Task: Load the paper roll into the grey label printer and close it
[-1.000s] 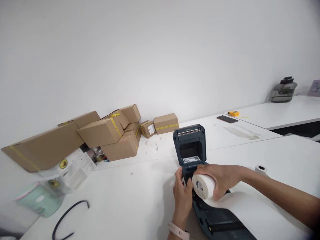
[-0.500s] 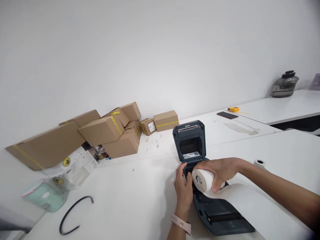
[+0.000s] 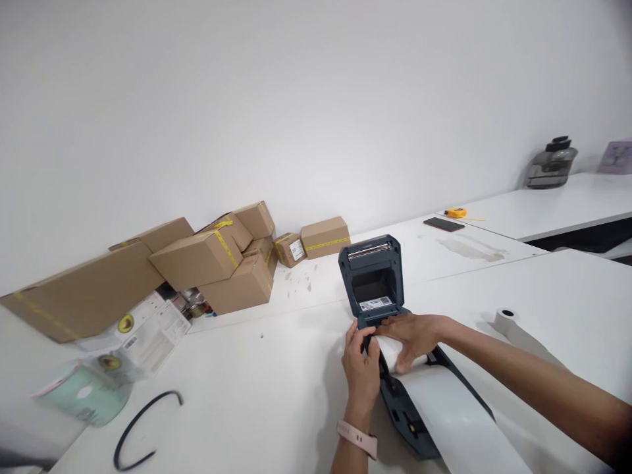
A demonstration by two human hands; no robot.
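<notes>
A dark blue-grey label printer (image 3: 371, 276) stands on the white table with its lid raised. In its bay sits a white label roll (image 3: 390, 353). A wide strip of paper (image 3: 457, 411) runs from the roll over the printer's front half toward me. My right hand (image 3: 412, 337) is closed over the roll, thumb on the near side and fingers on the far side. At the printer's left edge, my left hand (image 3: 363, 368) grips the side of the bay with bent fingers, close to the roll's end. The roll's far end is hidden by my right hand.
A small paper roll (image 3: 506, 321) trails its strip at right. Cardboard boxes (image 3: 197, 260) are piled back left. A phone (image 3: 444, 224), tape measure (image 3: 455, 212) and jug (image 3: 552, 164) are back right. A black curved band (image 3: 131, 428) and green pouch (image 3: 89, 395) lie left.
My right hand has pushed the label roll down, deeper into the printer's bay. The loose paper strip now lies flatter along the printer's front. My left hand stays at the printer's side.
</notes>
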